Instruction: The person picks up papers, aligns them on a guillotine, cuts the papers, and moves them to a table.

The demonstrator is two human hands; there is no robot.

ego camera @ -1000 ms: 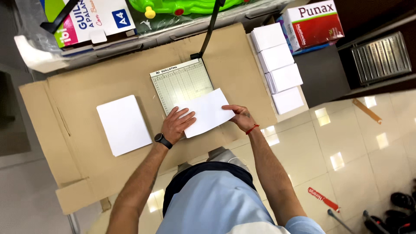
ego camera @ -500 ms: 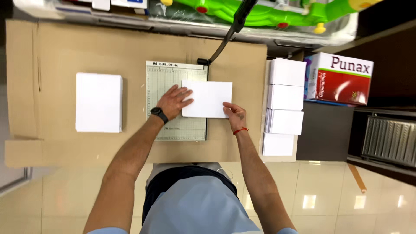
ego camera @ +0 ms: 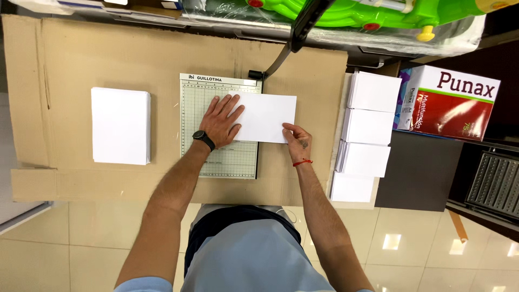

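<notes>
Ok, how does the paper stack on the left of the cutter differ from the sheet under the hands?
The paper stack is thick, stands portrait and lies untouched on the cardboard. The sheet is thin, lies landscape, half on the cutter board, half past its right edge. The left hand presses the sheet flat; the right hand pinches its near edge. Both are plain white paper.

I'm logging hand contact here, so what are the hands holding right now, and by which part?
A white sheet on the paper cutter: left hand presses flat on its left part, right hand pinches its near edge.

Single head camera, straight down, close over cardboard-covered table [ego camera: 135, 59].
</notes>
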